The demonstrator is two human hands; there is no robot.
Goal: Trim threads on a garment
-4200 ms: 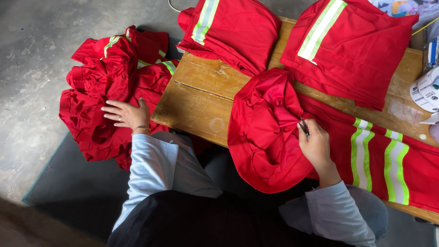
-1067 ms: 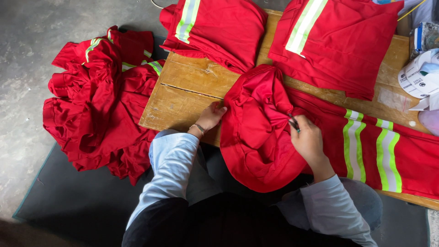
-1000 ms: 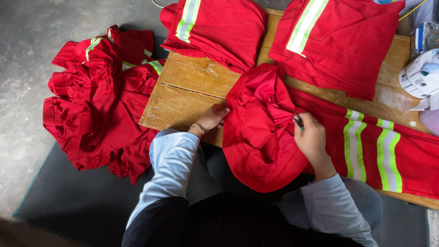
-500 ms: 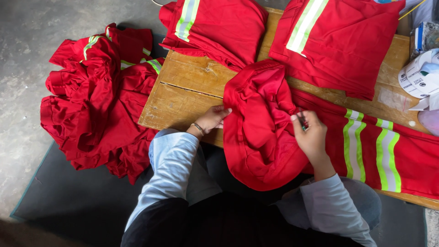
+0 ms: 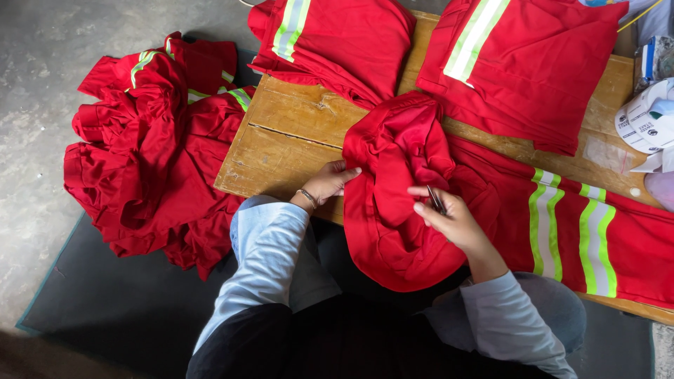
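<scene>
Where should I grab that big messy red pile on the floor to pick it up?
Probably from above, at the top of the crumpled red garment pile, where folds with reflective stripes bunch up high. The raised folds give fingers something to pinch; the lower edges lie flat on the dark floor mat.

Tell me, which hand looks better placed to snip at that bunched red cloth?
Probably the right hand: it holds small snips against the red garment. The left hand only grips its edge.

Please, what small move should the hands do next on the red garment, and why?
Probably the right hand should bring its small metal tool to the fold the left hand grips, because the red garment lies bunched between them and the tool tip already rests on the cloth.
</scene>
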